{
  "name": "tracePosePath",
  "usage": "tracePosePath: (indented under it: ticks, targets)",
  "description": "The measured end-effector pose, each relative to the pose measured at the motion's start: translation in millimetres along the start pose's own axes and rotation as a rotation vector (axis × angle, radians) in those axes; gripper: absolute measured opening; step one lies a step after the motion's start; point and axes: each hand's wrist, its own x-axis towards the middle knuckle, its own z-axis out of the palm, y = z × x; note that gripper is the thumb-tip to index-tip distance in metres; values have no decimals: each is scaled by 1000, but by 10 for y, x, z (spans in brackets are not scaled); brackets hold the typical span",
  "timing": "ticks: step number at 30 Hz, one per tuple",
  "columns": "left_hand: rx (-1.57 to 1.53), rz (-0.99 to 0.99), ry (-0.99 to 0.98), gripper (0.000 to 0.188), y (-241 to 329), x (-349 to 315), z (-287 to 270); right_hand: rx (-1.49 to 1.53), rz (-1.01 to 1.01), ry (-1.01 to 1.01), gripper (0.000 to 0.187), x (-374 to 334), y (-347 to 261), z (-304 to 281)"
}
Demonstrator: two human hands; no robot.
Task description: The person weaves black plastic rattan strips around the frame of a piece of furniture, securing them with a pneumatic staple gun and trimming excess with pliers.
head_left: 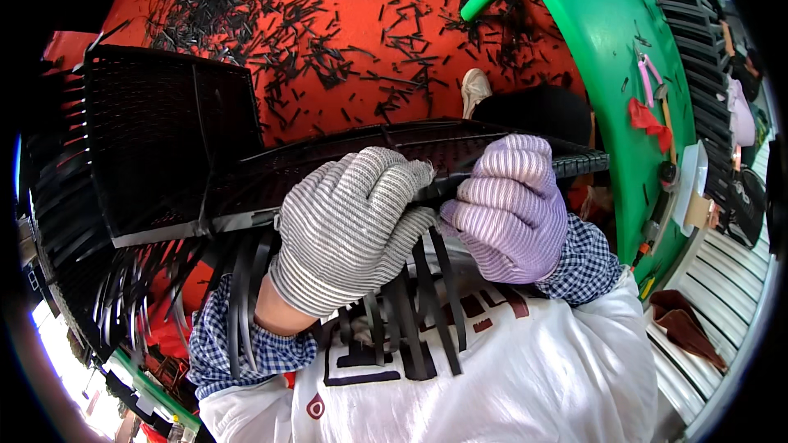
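Observation:
A black woven plastic panel [328,156] with loose strips hanging from its near edge lies across my lap, joined to a black mesh side piece [156,139] on the left. My left hand [353,226], in a grey striped glove, is closed over the panel's near edge. Just to its right, my right hand [509,205], in a purple striped glove, grips the same edge. Black strips [427,303] dangle below both hands over my white apron.
The red floor [328,25] is littered with several short black strip offcuts. A green table [607,57] curves along the right, with pink-handled pliers [648,74] and a red scrap on it. A brown cloth [685,324] lies on white slats at the lower right.

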Motion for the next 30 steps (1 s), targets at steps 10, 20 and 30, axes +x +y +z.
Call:
tracePosePath:
  ticks: [10,20,30]
  targets:
    - [170,103,-22,40,156,-421,104,-141,-294,29,12,-330,-121,-54]
    - [40,-9,-211,33,240,-382,14,19,-272,-18,18,-436,-81,-35]
    - [9,2,-174,36,261,-419,47,27,117,-396,48,-237,-41,-323]
